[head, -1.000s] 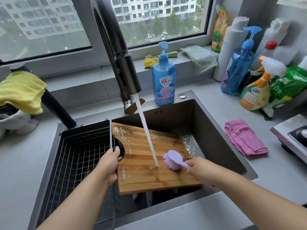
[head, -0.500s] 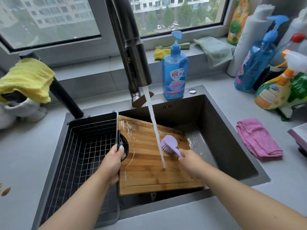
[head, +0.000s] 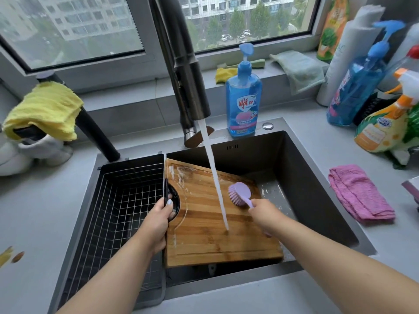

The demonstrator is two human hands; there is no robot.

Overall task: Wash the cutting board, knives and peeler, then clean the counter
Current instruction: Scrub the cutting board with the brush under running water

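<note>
While the left hand (head: 162,217) grips the bamboo cutting board (head: 204,223) in the sink (head: 317,189), the right hand (head: 264,210), curled round the lilac brush (head: 240,192), has scrubbed toward two o'clock, so washing continues.

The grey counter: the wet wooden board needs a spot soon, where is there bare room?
Bare grey counter lies left of the black wire basket, below the yellow cloth; a few scraps sit by its left edge. A smaller patch lies between the dark sink and the pink cloth. The back right corner is crowded with bottles.
</note>
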